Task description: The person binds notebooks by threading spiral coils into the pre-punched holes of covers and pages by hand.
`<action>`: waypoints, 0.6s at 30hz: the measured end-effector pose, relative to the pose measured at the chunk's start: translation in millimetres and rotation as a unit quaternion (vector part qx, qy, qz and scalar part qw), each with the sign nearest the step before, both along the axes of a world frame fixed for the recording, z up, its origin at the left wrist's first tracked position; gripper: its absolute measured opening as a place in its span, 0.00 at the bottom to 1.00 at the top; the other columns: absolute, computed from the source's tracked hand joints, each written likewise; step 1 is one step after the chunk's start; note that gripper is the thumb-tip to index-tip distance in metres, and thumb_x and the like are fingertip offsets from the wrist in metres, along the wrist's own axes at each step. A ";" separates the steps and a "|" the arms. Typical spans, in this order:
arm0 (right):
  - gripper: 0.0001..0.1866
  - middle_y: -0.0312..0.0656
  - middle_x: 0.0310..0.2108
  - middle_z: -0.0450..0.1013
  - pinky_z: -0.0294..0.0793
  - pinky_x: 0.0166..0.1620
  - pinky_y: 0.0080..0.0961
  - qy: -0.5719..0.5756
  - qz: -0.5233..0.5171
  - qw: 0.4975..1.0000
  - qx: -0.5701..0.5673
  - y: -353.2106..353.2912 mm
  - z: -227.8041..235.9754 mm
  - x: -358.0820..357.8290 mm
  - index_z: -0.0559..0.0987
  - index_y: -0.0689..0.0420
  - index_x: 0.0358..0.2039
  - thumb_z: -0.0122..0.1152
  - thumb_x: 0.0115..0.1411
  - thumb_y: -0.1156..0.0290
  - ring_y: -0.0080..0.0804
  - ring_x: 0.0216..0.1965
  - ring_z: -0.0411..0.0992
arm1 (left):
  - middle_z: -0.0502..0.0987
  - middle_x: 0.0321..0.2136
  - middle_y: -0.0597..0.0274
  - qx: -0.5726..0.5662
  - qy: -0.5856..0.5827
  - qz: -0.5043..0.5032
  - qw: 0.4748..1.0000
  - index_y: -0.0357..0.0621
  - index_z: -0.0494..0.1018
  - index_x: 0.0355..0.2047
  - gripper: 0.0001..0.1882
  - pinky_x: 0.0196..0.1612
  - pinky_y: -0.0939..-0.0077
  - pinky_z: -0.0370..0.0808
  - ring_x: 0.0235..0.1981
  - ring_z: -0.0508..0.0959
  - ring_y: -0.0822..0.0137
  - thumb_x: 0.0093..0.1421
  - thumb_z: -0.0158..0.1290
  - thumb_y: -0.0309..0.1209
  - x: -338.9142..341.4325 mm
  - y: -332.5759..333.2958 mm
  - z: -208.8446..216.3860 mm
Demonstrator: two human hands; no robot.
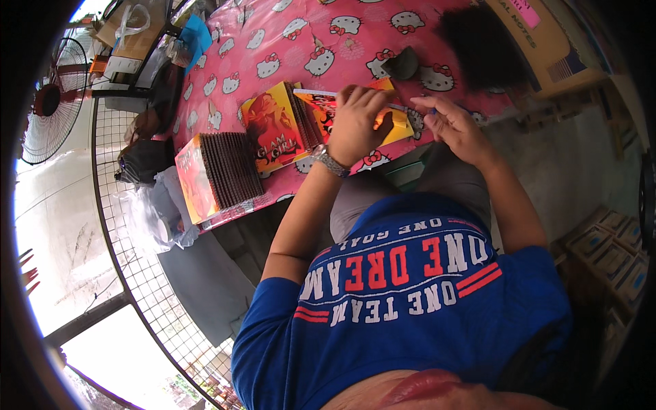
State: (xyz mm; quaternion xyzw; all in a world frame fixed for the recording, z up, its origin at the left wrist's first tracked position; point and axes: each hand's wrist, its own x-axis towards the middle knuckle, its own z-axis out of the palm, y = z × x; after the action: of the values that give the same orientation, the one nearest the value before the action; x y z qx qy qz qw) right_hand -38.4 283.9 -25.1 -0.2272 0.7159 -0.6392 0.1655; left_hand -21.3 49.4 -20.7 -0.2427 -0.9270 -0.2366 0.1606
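Note:
My left hand (359,123), with a metal watch at the wrist, reaches over an orange-and-yellow printed package (313,101). Its fingers curl over the package's far edge and hide part of it. Just to the right, my right hand (454,130) is raised with thumb and fingers drawn together. A small blue bit shows at those fingertips, too small to name. Beneath the hands lies a yellow printed piece (400,128). A stack of flame-patterned packages (273,130) stands left of my left hand, and another stack (222,167) with dark ridged sides sits at the near left corner.
A pink cartoon-print cover (273,41) spreads over the table. Farther off are a dark curved piece (402,63), a black fuzzy pile (482,48) and a cardboard box (540,51). To the left are a fan (51,100), a wire grid (117,178) and plastic bags (160,208).

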 end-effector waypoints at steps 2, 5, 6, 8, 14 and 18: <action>0.15 0.41 0.32 0.74 0.73 0.37 0.25 0.115 -0.009 0.992 0.042 -3.5 1.7 -2.1 0.76 0.61 0.53 0.52 0.68 0.74 0.27 0.30 0.71 | 0.77 0.36 0.63 -0.012 0.020 -0.005 1.000 0.48 0.72 0.44 0.20 0.56 0.58 0.64 0.44 0.75 0.60 0.49 0.59 0.27 1.9 10.2 -4.6; 0.15 0.45 0.32 0.74 0.74 0.38 0.28 0.216 -0.019 0.971 0.097 -8.7 3.6 -1.3 0.73 0.61 0.53 0.52 0.68 0.73 0.31 0.31 0.74 | 0.77 0.36 0.64 -0.015 0.027 0.008 0.999 0.48 0.72 0.42 0.18 0.56 0.58 0.64 0.43 0.76 0.61 0.49 0.60 0.27 5.1 11.7 -5.5; 0.15 0.46 0.32 0.75 0.75 0.38 0.29 0.238 -0.020 0.964 0.114 -12.9 7.1 -0.5 0.72 0.61 0.54 0.52 0.68 0.73 0.33 0.32 0.75 | 0.77 0.36 0.64 -0.011 0.022 0.010 1.000 0.49 0.72 0.42 0.18 0.56 0.58 0.64 0.42 0.76 0.61 0.49 0.61 0.28 6.2 10.7 -4.7; 0.17 0.48 0.32 0.76 0.75 0.39 0.30 0.166 0.034 0.978 0.122 -12.8 21.9 -5.3 0.70 0.59 0.56 0.51 0.68 0.71 0.37 0.34 0.77 | 0.77 0.35 0.64 -0.007 0.013 -0.006 1.000 0.48 0.73 0.41 0.16 0.54 0.60 0.64 0.43 0.76 0.60 0.51 0.61 0.29 7.6 8.3 -3.6; 0.20 0.58 0.57 0.69 0.67 0.60 0.43 0.077 0.090 0.967 0.225 -36.8 -19.0 -89.7 0.68 0.54 0.57 0.53 0.68 0.62 0.49 0.60 0.68 | 0.78 0.35 0.63 -0.024 -0.003 -0.035 0.999 0.48 0.74 0.39 0.13 0.54 0.62 0.64 0.43 0.77 0.59 0.54 0.61 0.33 9.7 2.3 2.9; 0.23 0.60 0.63 0.62 0.58 0.65 0.49 0.330 0.011 0.856 0.399 -57.3 -93.4 -136.9 0.74 0.57 0.47 0.66 0.54 0.61 0.59 0.67 0.54 | 0.78 0.41 0.64 -0.024 -0.045 -0.063 0.997 0.51 0.75 0.40 0.14 0.61 0.48 0.57 0.52 0.74 0.58 0.56 0.62 0.38 5.6 -7.6 -13.5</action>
State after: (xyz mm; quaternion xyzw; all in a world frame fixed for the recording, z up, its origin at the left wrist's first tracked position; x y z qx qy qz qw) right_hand -175.3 226.6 -118.4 -0.3477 0.9193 -0.1846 0.0029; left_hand -15.7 41.8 -34.2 -0.2930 -0.9217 -0.2349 0.0975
